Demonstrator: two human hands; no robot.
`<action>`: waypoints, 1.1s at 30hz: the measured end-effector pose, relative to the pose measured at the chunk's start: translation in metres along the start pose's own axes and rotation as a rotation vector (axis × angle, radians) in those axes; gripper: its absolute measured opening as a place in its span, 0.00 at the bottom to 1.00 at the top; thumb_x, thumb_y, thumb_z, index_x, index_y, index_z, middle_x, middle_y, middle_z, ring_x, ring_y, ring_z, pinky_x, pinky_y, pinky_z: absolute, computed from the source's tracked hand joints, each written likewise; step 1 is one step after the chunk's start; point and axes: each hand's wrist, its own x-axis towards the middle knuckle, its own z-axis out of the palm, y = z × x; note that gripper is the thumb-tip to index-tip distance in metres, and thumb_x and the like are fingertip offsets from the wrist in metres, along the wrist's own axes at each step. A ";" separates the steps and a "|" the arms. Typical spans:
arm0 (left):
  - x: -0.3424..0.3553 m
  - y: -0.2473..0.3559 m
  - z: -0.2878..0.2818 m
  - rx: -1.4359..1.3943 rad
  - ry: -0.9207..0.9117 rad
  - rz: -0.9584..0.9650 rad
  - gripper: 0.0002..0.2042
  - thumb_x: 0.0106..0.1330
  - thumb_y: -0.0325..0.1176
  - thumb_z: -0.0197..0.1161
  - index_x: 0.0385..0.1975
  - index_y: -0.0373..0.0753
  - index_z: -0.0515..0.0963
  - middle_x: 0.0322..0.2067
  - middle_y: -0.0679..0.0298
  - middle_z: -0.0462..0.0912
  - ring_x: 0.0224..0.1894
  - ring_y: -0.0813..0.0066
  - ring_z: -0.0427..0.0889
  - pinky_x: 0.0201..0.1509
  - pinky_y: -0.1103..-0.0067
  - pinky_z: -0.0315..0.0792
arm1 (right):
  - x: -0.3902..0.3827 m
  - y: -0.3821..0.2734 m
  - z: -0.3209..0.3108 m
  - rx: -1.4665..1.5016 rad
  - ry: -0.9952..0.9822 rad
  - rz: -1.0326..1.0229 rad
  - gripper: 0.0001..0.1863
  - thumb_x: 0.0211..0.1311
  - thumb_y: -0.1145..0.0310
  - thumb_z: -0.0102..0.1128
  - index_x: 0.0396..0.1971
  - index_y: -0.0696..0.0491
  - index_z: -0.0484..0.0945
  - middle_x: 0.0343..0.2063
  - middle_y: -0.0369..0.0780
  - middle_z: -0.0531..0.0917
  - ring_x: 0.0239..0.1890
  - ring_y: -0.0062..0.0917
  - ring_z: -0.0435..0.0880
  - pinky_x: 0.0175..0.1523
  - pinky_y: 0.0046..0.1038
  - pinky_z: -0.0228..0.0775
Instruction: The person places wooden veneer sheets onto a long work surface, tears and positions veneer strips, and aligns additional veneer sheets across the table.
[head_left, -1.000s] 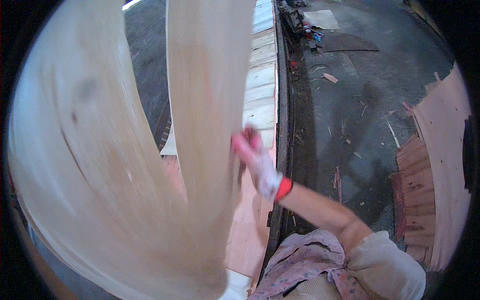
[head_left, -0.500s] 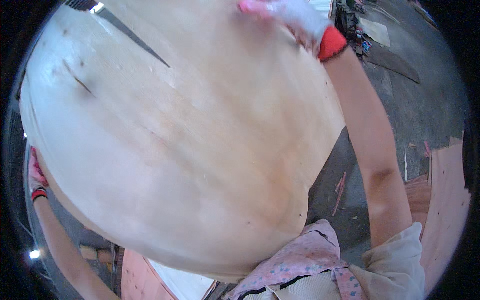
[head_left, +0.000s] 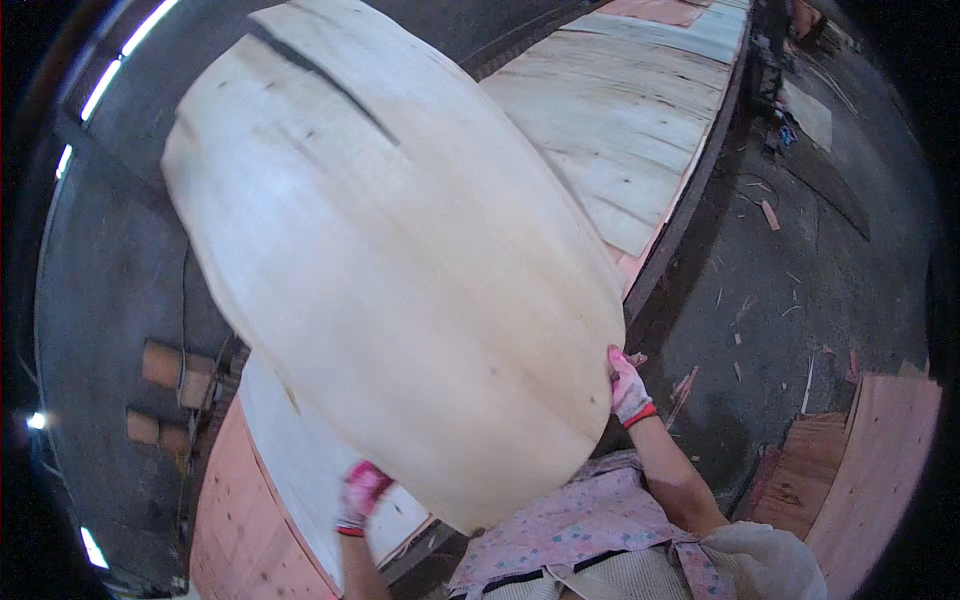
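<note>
A large pale sheet of thin wood veneer (head_left: 400, 260) fills the middle of the view, tilted away from me, with a long dark split near its far end. My left hand (head_left: 360, 497), in a pink and white glove, grips its near edge from below at the lower left. My right hand (head_left: 627, 388), gloved the same with a red cuff, holds the sheet's right near edge. Below the sheet lies a long bed of laid veneer sheets (head_left: 640, 120) running to the far right.
Pinkish boards (head_left: 240, 520) lie under the sheet at the lower left. A dark floor with wood scraps (head_left: 790, 290) is on the right, with a stack of reddish boards (head_left: 880, 470) at the right edge. Brick-like blocks (head_left: 180, 375) sit at the left.
The veneer sheet has swung from upright and close over my head to lying tilted lower and away from me. My right hand has dropped from high to the sheet's near edge.
</note>
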 end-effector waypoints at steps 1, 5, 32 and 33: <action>-0.026 -0.063 -0.040 -0.106 -0.031 -0.061 0.18 0.58 0.36 0.63 0.47 0.38 0.71 0.42 0.61 0.77 0.46 0.62 0.77 0.52 0.61 0.73 | -0.001 0.021 0.023 -0.003 -0.029 0.055 0.25 0.63 0.52 0.53 0.54 0.52 0.69 0.49 0.39 0.77 0.53 0.33 0.73 0.59 0.40 0.64; -0.028 -0.117 0.064 -0.353 0.137 -0.096 0.14 0.62 0.41 0.60 0.42 0.40 0.74 0.38 0.65 0.79 0.42 0.70 0.78 0.46 0.70 0.75 | 0.049 0.048 -0.022 0.101 -0.251 0.198 0.14 0.62 0.57 0.54 0.42 0.49 0.74 0.41 0.36 0.80 0.42 0.27 0.78 0.49 0.32 0.70; -0.004 -0.229 0.038 -0.729 0.618 -0.181 0.22 0.61 0.55 0.57 0.52 0.53 0.69 0.44 0.76 0.76 0.45 0.74 0.74 0.39 0.74 0.74 | 0.049 0.058 -0.032 -0.438 0.345 0.404 0.11 0.61 0.61 0.53 0.36 0.51 0.75 0.30 0.39 0.82 0.32 0.38 0.79 0.35 0.42 0.72; 0.014 -0.233 0.028 -0.724 0.625 -0.238 0.22 0.62 0.56 0.56 0.53 0.54 0.68 0.46 0.75 0.75 0.44 0.75 0.74 0.39 0.75 0.73 | 0.070 0.058 -0.021 -0.453 0.275 0.443 0.11 0.61 0.62 0.53 0.37 0.53 0.75 0.30 0.40 0.82 0.31 0.38 0.80 0.35 0.43 0.72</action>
